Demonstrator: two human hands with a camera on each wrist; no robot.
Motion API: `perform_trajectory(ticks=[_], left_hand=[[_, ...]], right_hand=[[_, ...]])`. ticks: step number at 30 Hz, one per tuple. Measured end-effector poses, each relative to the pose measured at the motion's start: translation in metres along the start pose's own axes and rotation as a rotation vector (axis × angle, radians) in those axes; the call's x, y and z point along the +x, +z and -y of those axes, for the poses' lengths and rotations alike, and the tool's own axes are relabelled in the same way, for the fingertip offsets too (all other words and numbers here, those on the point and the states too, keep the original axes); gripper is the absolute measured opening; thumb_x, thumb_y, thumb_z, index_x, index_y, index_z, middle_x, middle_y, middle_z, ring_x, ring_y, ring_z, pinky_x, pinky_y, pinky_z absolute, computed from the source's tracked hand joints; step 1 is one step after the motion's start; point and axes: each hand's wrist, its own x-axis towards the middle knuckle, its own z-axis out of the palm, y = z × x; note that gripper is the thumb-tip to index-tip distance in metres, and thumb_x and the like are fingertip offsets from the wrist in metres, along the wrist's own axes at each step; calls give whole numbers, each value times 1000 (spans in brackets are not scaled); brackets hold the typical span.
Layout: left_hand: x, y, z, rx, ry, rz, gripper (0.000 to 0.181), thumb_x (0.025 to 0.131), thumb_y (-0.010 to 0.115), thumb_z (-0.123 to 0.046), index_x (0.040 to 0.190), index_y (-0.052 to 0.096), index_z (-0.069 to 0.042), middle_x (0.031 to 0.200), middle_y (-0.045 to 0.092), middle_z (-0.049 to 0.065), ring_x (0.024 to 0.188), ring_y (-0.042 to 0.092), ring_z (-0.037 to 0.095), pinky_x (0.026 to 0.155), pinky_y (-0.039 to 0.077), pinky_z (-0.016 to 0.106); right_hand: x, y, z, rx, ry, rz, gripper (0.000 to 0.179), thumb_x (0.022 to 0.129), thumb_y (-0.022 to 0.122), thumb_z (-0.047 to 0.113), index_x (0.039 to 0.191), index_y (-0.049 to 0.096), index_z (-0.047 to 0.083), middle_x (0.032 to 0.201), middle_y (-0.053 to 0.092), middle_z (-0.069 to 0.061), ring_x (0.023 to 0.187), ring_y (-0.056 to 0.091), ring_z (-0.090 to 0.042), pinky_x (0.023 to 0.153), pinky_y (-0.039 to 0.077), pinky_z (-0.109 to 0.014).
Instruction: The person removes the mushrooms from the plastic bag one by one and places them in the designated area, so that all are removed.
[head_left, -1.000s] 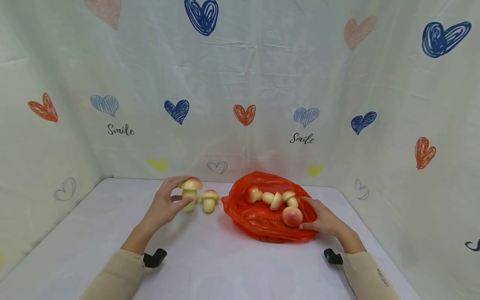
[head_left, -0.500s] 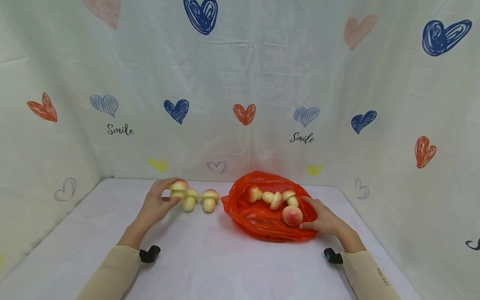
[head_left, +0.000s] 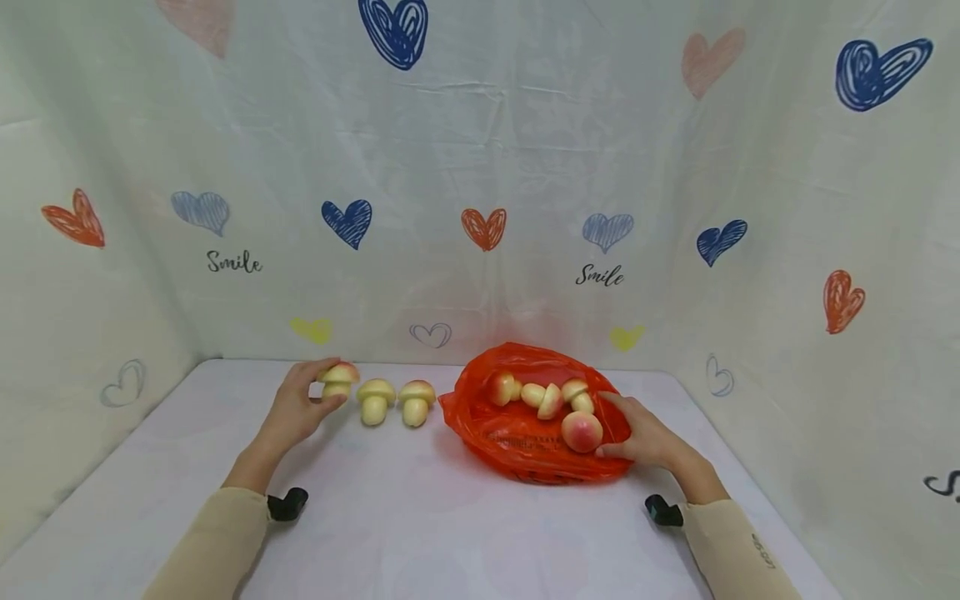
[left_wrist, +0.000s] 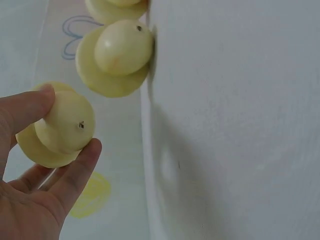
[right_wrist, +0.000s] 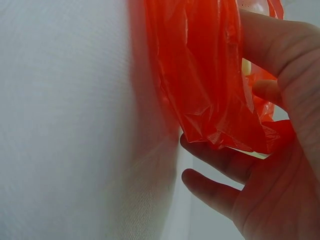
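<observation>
My left hand point(head_left: 296, 410) pinches a toy mushroom point(head_left: 341, 377) with a reddish cap and pale stem, upright at the table's back left. In the left wrist view, thumb and fingers sit on opposite sides of that mushroom, its stem base facing the camera. Just right of it stand two similar mushrooms, one nearer point(head_left: 376, 402) and one farther point(head_left: 416, 403). A red plastic bag point(head_left: 517, 465) lies with its mouth toward me, several mushrooms point(head_left: 582, 432) inside. My right hand point(head_left: 651, 435) grips the bag's right edge, thumb inside; in the right wrist view, red film point(right_wrist: 210, 75) hides part of the fingers.
A white cloth covers the table point(head_left: 420, 533). Behind and at both sides hangs a pale curtain point(head_left: 420, 283) printed with hearts. Dark wrist cameras point(head_left: 288, 505) stick out from the beige sleeves point(head_left: 217, 533).
My left hand has carried its mushroom leftward, away from the two standing ones, uncovering the nearer one. The right hand and bag stay where they were; the head view has shifted slightly.
</observation>
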Motion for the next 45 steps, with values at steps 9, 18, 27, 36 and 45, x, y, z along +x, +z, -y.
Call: perform_trajectory(ticks=[9,18,27,36,45], left_hand=[[4,-4,9,98,18,51,56,82,73,-4,132,50,2,122,45,28,113,44,44,90,41,59],[8,-5,16,172,13,149,56,82,74,-7,132,50,2,120,46,30,111,46,46,93,37,61],[9,-3,19,194,-15,228,56,82,74,-11,132,51,2,115,46,28,105,49,43,87,42,58],[11,-1,19,240,-71,274,57,82,74,-13,133,50,0,114,44,27,99,51,41,83,44,56],[11,1,20,259,-68,272,58,83,73,-15,134,49,0,115,44,28,101,51,43,86,43,59]], right_hand=[[3,-2,2,-1,14,8,98,70,81,46,148,31,15,137,39,-18,123,39,-40,86,49,-56],[0,-2,2,1,7,7,98,70,81,45,148,31,16,136,41,-18,122,40,-40,87,49,-57],[1,-2,1,4,11,3,97,70,81,45,148,31,16,135,42,-17,122,41,-38,88,48,-56],[1,-3,1,7,3,9,97,70,81,45,148,31,16,135,41,-17,122,41,-39,87,48,-57],[0,-2,1,3,-4,1,98,69,81,46,148,31,17,135,42,-16,122,41,-38,88,48,-56]])
